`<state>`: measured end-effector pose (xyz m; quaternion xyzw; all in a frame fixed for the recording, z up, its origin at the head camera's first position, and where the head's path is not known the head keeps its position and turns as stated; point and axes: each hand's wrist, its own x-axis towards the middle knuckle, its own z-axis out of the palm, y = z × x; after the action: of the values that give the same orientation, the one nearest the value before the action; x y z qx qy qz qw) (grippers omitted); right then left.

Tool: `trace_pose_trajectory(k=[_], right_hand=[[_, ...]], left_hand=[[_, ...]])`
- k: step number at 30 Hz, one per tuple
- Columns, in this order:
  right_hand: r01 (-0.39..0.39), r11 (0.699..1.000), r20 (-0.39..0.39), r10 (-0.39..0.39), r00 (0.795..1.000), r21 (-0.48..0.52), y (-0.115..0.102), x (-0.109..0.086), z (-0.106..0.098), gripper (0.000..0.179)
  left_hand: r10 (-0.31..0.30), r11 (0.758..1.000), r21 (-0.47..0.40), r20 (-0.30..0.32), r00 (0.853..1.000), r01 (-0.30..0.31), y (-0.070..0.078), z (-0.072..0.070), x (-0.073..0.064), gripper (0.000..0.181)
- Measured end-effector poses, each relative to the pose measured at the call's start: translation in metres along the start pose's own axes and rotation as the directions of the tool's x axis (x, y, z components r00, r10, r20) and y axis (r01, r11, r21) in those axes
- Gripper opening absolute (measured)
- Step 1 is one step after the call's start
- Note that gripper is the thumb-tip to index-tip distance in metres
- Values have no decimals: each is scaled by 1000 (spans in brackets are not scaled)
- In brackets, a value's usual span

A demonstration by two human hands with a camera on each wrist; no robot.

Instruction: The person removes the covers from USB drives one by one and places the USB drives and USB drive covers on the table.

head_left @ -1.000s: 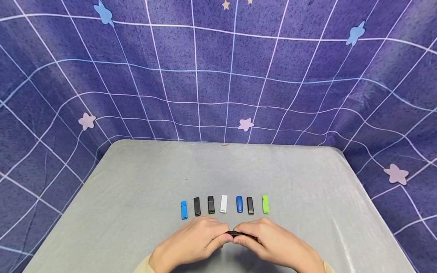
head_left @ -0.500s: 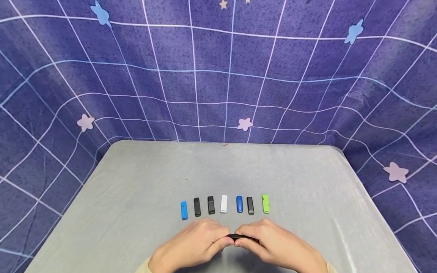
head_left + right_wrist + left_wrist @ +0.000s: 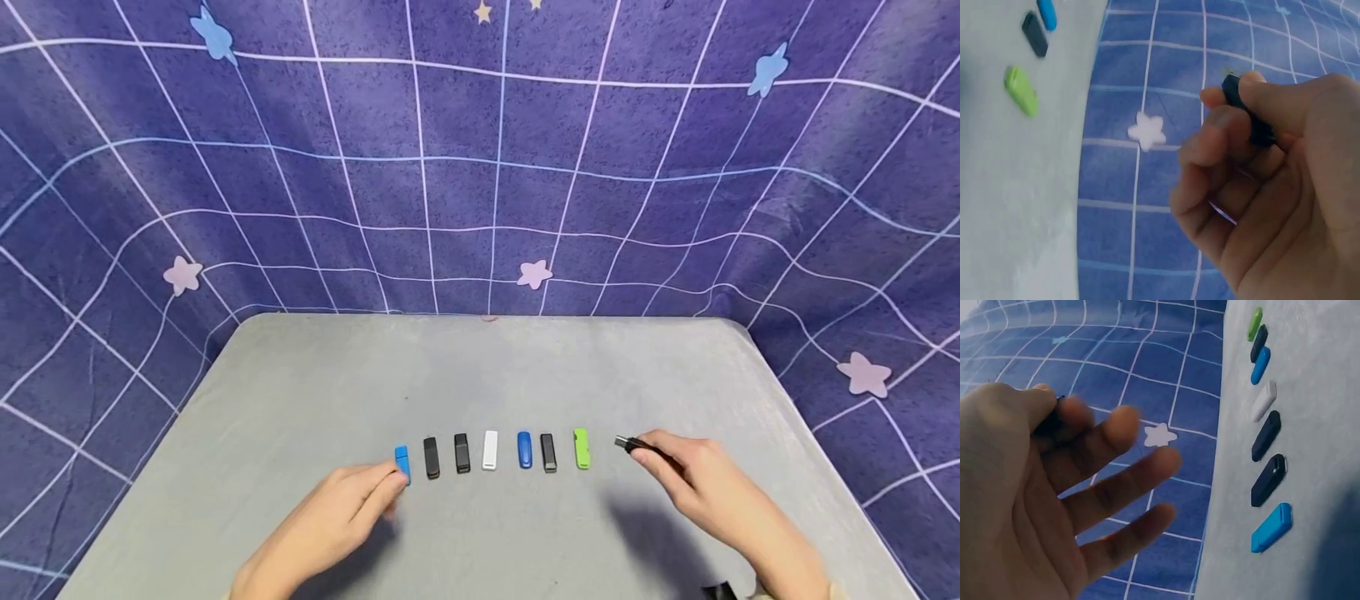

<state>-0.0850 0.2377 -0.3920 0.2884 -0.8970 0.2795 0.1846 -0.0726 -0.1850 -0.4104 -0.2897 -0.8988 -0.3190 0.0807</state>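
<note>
Out to the right of the row, my right hand pinches a black USB stick between thumb and fingers, its bare metal plug pointing left. The right wrist view shows the stick's dark body along the thumb. On the other side, my left hand pinches a small dark piece, perhaps the stick's cap, mostly hidden by thumb and forefinger; its other fingers spread loosely. In the head view this hand overlaps the light blue USB stick at the row's left end.
A row of USB sticks lies on the grey table: black ones, a white one, a dark blue one and a green one. A purple grid-patterned curtain hangs behind. A dark object shows by the right wrist.
My hands, earlier together on the black stick at the centre, have moved apart. The stick's metal plug now shows in the right hand, while the left has gone left with the small dark piece.
</note>
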Motion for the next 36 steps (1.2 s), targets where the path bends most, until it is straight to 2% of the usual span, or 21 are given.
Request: trace_pose_trajectory(k=[4,8,13,18,20,23,29,33,36], right_hand=[[-28,998,-1,28,1000,51,-2,0,3,25],[-38,993,8,37,999,114,-8,2,6,26],[-34,991,-7,35,999,129,-10,3,9,26],[-30,991,-23,34,999,127,-11,4,12,29],[-39,990,-27,43,999,136,-12,5,14,29],[-47,988,-34,53,998,150,-13,7,16,29],[7,983,-91,10,996,181,-11,13,24,30],[49,985,-165,-21,986,167,-11,16,29,29],[41,986,-193,-9,981,164,-10,18,30,28]], left_hand=[[-8,997,82,32,999,5,0,5,4,15],[-10,991,136,27,1000,6,2,10,4,22],[-8,993,116,11,1000,7,1,10,5,32],[0,996,93,14,1000,-1,1,10,7,32],[20,994,105,10,1000,-21,2,10,8,31],[90,986,139,-16,996,-87,2,10,11,29],[216,964,179,-97,972,-196,4,9,23,30],[254,958,162,-94,963,-236,6,9,31,26],[262,957,150,-85,961,-247,9,11,37,26]])
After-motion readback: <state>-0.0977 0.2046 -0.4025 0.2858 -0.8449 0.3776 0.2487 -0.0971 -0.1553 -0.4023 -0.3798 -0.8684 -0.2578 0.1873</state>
